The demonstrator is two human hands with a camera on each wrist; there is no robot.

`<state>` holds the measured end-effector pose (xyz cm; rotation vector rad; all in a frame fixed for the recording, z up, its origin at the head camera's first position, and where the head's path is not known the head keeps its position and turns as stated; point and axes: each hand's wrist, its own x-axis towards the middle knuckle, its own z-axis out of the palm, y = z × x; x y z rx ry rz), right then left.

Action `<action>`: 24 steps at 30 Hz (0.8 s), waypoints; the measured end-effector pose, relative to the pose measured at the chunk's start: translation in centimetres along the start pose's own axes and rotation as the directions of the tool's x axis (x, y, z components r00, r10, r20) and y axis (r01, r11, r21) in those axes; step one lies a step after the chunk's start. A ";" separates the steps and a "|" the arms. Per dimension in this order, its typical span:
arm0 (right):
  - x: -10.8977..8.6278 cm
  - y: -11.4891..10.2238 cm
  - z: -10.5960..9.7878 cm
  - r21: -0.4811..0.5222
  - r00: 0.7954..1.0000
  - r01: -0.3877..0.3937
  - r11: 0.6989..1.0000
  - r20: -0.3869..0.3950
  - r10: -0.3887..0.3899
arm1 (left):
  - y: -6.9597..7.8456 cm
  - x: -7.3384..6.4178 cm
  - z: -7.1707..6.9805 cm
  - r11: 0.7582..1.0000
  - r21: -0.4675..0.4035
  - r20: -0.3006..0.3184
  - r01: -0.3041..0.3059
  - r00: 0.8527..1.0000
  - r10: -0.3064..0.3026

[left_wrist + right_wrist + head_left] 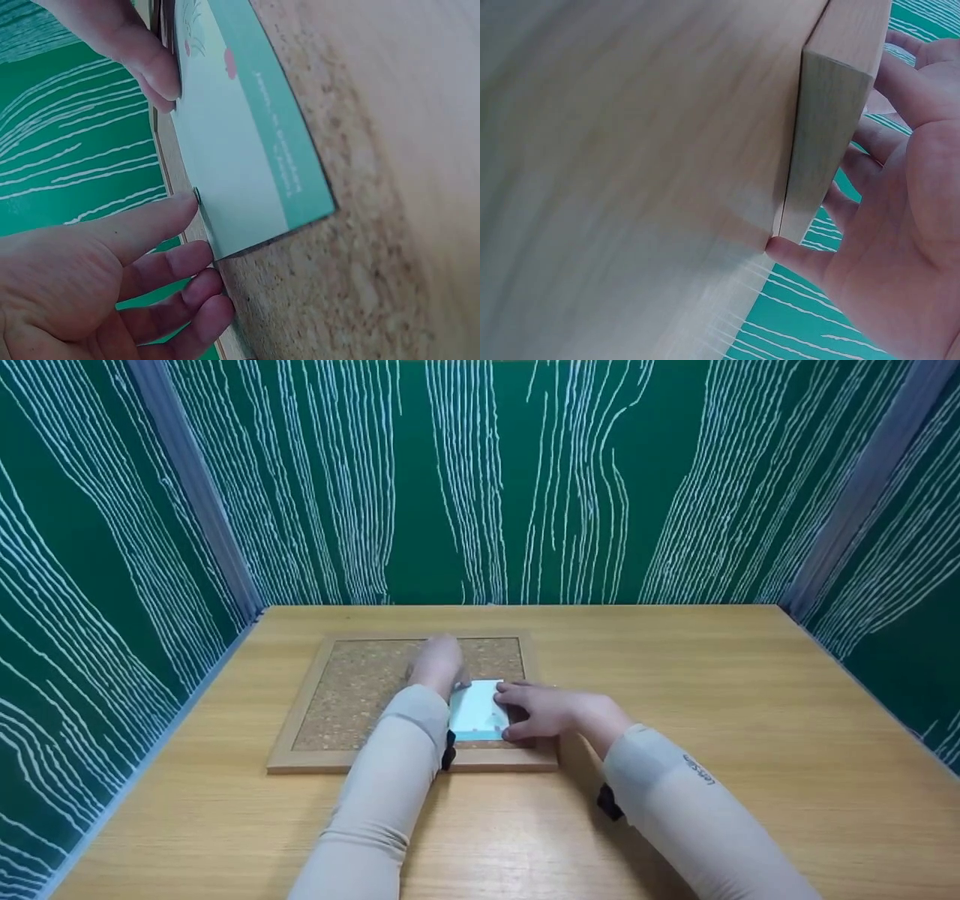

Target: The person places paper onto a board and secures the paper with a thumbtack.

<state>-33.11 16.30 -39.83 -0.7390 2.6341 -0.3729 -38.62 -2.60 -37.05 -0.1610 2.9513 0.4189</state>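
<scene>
A pale paper sheet (475, 706) with a turquoise printed strip along its near edge lies on a wood-framed cork board (345, 694). My left hand (437, 661) is at the sheet's far left corner. In the left wrist view its thumb presses at a small dark green piece (197, 196) on the paper (232, 150), probably a thumbtack head, mostly hidden. The other left fingers rest around that corner. On the sheet's right edge, my right hand (546, 712) lies with spread fingers and thumb touching the paper. The right wrist view shows its little finger (799, 256) beside the board's frame.
The board's wooden frame (412, 762) rises slightly above the light wood table (712, 682). Green walls with white wavy lines (420, 510) stand behind and at both sides, joined by grey corner posts (199, 487).
</scene>
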 end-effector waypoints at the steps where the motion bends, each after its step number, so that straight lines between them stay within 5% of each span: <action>1: 0.1 0.0 0.0 0.000 1.000 0.005 1.000 -0.002 -0.005 | -0.1 -0.1 0.0 1.000 -0.004 0.002 0.002 1.000 -0.002; 11: 0.3 0.0 -0.5 -0.021 0.997 0.062 0.998 -0.040 -0.063 | -1.1 -0.7 -0.5 0.993 -0.039 0.042 -0.113 0.992 0.115; 18: -0.2 0.6 -1.3 0.071 0.988 0.118 0.990 -0.104 -0.110 | -1.5 -0.8 -1.0 0.981 -0.028 0.058 -0.190 0.980 0.192; 24: -1.0 0.6 -2.2 0.153 0.967 0.181 0.972 -0.208 -0.147 | -1.4 -0.9 -1.6 0.949 -0.196 -0.032 -0.246 0.969 0.245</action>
